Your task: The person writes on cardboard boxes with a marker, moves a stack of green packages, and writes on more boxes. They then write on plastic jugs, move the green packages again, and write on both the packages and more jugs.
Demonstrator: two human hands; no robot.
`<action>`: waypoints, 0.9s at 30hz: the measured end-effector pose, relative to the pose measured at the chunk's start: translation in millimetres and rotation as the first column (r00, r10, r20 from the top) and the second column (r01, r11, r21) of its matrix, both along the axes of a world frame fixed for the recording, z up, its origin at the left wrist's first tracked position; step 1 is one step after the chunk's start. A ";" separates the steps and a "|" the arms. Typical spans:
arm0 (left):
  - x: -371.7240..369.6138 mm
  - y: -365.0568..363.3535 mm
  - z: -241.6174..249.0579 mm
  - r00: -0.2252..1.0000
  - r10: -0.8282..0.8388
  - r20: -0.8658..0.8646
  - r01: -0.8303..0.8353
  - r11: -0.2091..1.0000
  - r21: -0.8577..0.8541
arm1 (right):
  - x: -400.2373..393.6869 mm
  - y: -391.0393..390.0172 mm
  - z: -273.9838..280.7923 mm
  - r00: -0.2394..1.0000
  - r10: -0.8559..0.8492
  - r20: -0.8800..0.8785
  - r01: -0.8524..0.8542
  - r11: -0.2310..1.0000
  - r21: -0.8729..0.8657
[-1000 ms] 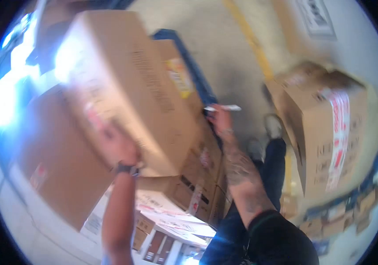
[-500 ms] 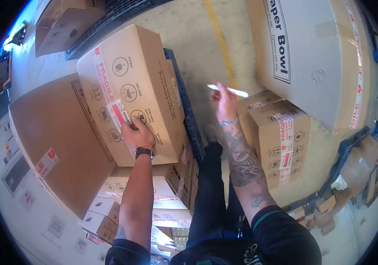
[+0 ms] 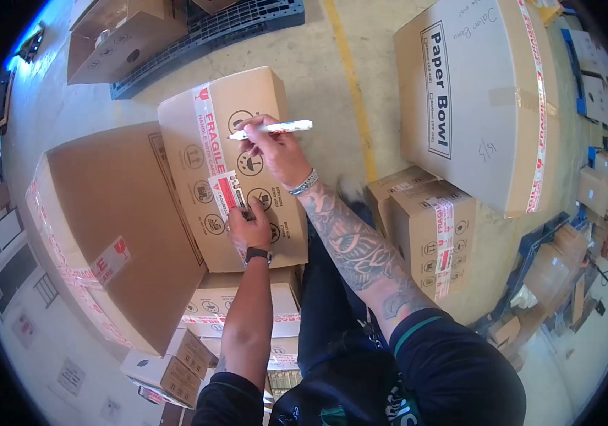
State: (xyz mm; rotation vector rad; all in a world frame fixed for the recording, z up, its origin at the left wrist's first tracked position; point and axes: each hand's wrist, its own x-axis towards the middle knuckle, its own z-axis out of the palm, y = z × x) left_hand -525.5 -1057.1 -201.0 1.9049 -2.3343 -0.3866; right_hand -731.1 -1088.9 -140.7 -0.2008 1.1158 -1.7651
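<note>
In my right hand (image 3: 275,150) is a white marker (image 3: 286,127), pinched between thumb and fingers. Its narrow tip points left, over the upper face of a brown carton (image 3: 243,96) printed with handling symbols. My left hand (image 3: 250,224) rests on that same face, lower down, with the thumb apart from the fingers. Those fingertips lie at the lower end of a red-and-white label (image 3: 228,192). A strip of red-and-white FRAGILE tape (image 3: 208,131) runs along the carton beside the label.
A large open-looking brown carton (image 3: 116,206) stands against the left side. Stacked cartons (image 3: 247,302) support the marked one. On the right are a Paper Bowl carton (image 3: 474,92) and a smaller FRAGILE box (image 3: 424,227). A dark pallet (image 3: 226,39) lies beyond, near a yellow floor line (image 3: 350,71).
My right hand has swung left with the marker, from beside the carton to over its face. My left hand stays on the carton by the label. The view has shifted.
</note>
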 end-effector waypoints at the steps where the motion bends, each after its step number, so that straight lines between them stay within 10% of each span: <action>1: 0.4 -0.8 4.4 1.000 -0.011 0.005 0.011 1.000 0.027 | 3.8 -1.9 0.3 1.000 -0.003 0.013 0.003 1.000 0.006; 6: 8.8 -2.5 8.1 0.992 -0.052 -0.119 0.069 0.987 0.146 | 38.6 -11.0 -12.5 0.972 -0.139 0.189 0.143 0.990 -0.010; 8: 10.7 -5.2 8.5 0.954 0.016 -0.300 0.054 0.973 0.224 | 69.0 -15.9 -22.7 0.953 -0.149 -0.265 0.162 0.986 0.029; 10: 55.7 -10.7 -38.9 0.811 0.122 -0.572 0.068 0.951 0.300 | 79.2 -16.3 19.3 0.962 -0.168 0.214 0.153 0.985 0.086; 12: 38.2 -23.1 -1.1 0.865 0.139 -0.483 0.103 0.892 0.441 | 80.5 -11.3 20.6 0.982 -0.050 -0.182 0.062 0.997 0.056; 16: 26.4 -58.4 73.5 0.938 0.103 -0.332 0.128 0.786 0.605 | 88.5 -13.7 20.7 0.987 -0.092 0.135 0.105 0.990 -0.096; 20: 6.1 -110.7 198.5 0.939 -0.186 0.289 0.166 0.982 0.095 | 52.4 3.8 11.5 0.993 -0.066 0.093 0.072 0.996 -0.061; 23: 36.1 -191.4 276.1 0.954 -0.196 0.225 0.254 0.930 -0.267 | 44.4 -2.4 8.5 0.969 -0.185 0.162 0.198 0.978 -0.067; 24: 3.7 -207.9 298.7 0.892 -0.122 0.436 0.285 0.900 -0.330 | 42.5 -6.7 12.0 0.973 -0.188 0.133 0.194 0.980 -0.033; 25: -17.6 -207.4 304.1 0.984 -0.055 0.167 0.111 0.933 -0.344 | 41.2 -11.8 15.2 0.978 -0.180 0.101 0.182 0.983 -0.008; 27: -6.8 -251.6 316.2 0.973 -0.054 0.225 0.107 0.967 -0.230 | 41.6 -30.2 17.2 0.995 -0.101 -0.021 0.099 0.993 -0.068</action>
